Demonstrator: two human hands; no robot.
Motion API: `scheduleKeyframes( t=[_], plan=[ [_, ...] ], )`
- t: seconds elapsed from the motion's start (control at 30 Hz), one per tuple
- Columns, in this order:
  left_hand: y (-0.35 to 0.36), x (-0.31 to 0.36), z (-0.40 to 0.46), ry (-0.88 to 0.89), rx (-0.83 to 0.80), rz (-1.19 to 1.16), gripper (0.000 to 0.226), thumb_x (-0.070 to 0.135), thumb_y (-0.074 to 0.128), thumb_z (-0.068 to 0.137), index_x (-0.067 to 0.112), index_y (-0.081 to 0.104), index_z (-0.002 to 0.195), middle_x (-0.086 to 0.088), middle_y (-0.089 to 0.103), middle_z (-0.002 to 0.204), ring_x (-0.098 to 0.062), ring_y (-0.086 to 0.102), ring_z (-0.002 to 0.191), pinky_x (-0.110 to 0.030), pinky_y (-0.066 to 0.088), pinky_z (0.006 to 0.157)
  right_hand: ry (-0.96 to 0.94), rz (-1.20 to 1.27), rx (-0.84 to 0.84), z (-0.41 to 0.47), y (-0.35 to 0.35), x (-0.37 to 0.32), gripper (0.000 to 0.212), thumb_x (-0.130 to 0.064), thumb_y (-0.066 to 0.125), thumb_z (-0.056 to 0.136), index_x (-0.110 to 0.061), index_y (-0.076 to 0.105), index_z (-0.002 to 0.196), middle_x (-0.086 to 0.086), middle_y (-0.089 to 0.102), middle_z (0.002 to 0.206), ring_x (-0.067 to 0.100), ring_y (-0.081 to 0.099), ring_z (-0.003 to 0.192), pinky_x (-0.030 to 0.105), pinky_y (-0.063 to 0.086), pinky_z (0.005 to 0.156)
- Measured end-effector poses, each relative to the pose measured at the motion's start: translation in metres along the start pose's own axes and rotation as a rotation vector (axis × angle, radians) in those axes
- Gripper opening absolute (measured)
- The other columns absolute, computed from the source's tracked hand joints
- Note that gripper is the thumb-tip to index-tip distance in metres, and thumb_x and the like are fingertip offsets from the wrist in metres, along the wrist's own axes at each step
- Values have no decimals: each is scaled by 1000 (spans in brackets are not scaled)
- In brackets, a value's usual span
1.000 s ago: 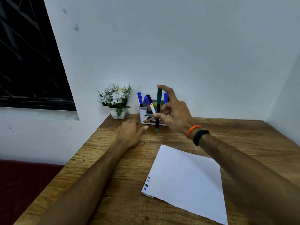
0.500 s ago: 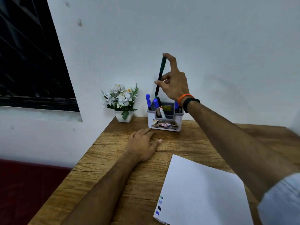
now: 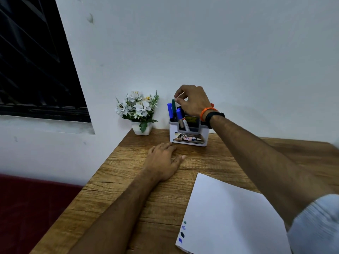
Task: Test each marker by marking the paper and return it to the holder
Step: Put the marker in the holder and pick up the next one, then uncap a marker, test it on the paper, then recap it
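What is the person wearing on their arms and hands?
The hands are bare, with no gloves or rings showing. The right wrist wears an orange band next to a black band. A pale, light-coloured sleeve is pushed up the right arm. The left arm shows no sleeve.

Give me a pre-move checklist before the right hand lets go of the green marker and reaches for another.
1. Green marker standing in the holder: ok, upright in its left part.
2. Seated fully: cannot tell, its lower end is hidden.
3. Right hand free: not ok, it pinches the marker's top.
4. Left hand out of the way: ok, flat on the table.
5. Paper marked: ok, four marks near the left edge.
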State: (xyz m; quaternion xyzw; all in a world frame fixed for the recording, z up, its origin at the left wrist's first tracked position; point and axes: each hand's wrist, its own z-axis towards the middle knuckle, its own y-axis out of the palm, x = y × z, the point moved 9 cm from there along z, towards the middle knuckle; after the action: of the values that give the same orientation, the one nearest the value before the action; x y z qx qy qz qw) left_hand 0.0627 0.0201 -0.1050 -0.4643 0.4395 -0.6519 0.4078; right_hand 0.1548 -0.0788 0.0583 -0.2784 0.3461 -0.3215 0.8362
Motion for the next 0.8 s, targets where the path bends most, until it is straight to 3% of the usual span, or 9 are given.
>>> scheduleKeyframes(
  t=[0.23, 0.47, 0.63, 0.8],
  plan=[
    [0, 0, 0, -2, -9, 0, 64, 63, 33, 95, 25, 37, 146, 0, 31, 157, -19, 23, 146, -46, 15, 118, -34, 3, 71, -8, -20, -3, 11, -29, 68, 86, -23, 69, 94, -8, 73, 90, 16, 67, 91, 38, 51, 93],
    [2, 0, 1, -5, -55, 14, 65, 63, 32, 95, 25, 35, 147, -1, 29, 157, -20, 22, 146, -47, 18, 119, 13, 5, 198, -44, -64, 14, 10, -25, 70, 85, -19, 71, 92, -7, 73, 89, 8, 61, 71, 28, 52, 83],
    [-9, 19, -1, 63, 27, -27, 56, 53, 38, 97, 20, 44, 143, -2, 40, 151, -19, 33, 140, -39, 25, 116, 117, 5, 191, -76, -75, 42, 11, -27, 73, 82, -20, 71, 91, -8, 72, 86, 7, 60, 70, 23, 52, 74],
    [-2, 38, -2, 137, 25, -35, 54, 50, 39, 98, 20, 45, 143, -1, 42, 150, -17, 34, 139, -39, 27, 115, 178, 19, 177, -96, -63, 59, 25, -35, 78, 78, -22, 70, 98, -12, 71, 84, 5, 63, 79, 28, 54, 78]
  ],
)
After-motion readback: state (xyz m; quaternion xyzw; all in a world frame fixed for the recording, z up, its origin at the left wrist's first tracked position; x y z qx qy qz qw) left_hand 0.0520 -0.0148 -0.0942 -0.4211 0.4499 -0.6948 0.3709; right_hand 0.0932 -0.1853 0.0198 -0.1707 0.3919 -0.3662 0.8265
